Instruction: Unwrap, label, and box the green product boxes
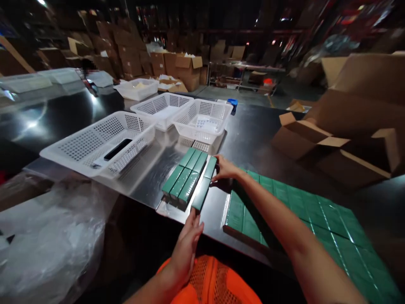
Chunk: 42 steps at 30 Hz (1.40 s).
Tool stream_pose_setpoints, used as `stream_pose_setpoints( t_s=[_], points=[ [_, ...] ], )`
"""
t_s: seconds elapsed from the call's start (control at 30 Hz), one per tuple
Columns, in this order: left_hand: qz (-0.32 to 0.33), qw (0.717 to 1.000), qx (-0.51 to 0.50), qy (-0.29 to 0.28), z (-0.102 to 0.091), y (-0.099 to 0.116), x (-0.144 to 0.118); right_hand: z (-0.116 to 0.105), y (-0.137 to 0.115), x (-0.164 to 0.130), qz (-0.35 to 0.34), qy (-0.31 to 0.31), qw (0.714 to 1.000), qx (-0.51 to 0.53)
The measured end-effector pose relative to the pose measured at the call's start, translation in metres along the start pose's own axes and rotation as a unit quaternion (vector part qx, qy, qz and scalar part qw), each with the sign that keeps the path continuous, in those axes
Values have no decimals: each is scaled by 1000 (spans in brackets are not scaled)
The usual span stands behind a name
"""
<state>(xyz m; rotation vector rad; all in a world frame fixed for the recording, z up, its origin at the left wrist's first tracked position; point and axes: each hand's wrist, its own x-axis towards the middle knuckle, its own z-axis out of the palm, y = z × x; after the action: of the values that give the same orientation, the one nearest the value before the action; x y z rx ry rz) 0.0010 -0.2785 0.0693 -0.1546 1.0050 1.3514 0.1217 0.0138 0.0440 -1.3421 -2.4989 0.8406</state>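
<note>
Two narrow green boxes [202, 191], lined up end to end, are held between my hands above the metal table [249, 135]. My left hand [187, 241] presses its fingertips against the near end of the pair. Thumb and fingers of my right hand [224, 168] grip the far end from the right side. Just left of the held pair sits a block of several similar green boxes [182, 179] in rows, shiny on top. Under my right forearm, a larger spread of green boxes [294, 202] covers the table's right side, partly hidden by the arm.
White perforated baskets stand beyond: a left basket [79, 145] with a dark phone-like object [118, 149], a middle basket [164, 105], and a right basket [218, 110] with papers. Open cardboard boxes [316, 131] are at right. Clear plastic [57, 240] lies at lower left.
</note>
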Motion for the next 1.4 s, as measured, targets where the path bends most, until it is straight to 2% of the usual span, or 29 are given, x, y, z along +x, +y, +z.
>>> stream_pose_setpoints(
  t_s=[0.1, 0.3, 0.4, 0.5, 0.57, 0.7, 0.8, 0.97, 1.07, 1.17, 1.23, 1.4],
  points=[
    [10, 1000, 11, 8, -1, 8, 1, 10, -10, 7, 20, -18, 1000, -10],
    [18, 1000, -1, -4, -5, 9, 8, 6, -27, 4, 18, -25, 999, -33],
    [39, 999, -23, -12, -10, 6, 16, 3, -28, 1, 18, -34, 998, -48],
    [55, 997, -59, 15, -17, 3, 25, -12, -20, -3, 32, -56, 993, -102],
    [-3, 998, -59, 16, -21, 2, 29, -31, -9, -7, 51, -71, 986, -139],
    [-194, 978, -26, -75, -14, -6, 33, -70, 15, -23, 96, -112, 974, -171],
    [-230, 967, -33, -107, 2, -14, 38, -80, 26, -38, 110, -143, 967, -178],
    [-206, 975, -22, -79, 22, -19, 43, -74, 33, -48, 99, -135, 972, -164],
    [-200, 975, -41, -87, 21, -22, 43, -71, 34, -46, 87, -125, 979, -138],
    [-177, 980, -77, -50, 14, -27, 42, -69, 34, -42, 62, -108, 987, -97],
    [-130, 986, -104, -14, 9, -28, 40, -66, 34, -38, 40, -89, 993, -63],
    [46, 990, -134, 18, 3, -20, 33, -45, 33, -27, -30, -20, 999, 18]
  ],
)
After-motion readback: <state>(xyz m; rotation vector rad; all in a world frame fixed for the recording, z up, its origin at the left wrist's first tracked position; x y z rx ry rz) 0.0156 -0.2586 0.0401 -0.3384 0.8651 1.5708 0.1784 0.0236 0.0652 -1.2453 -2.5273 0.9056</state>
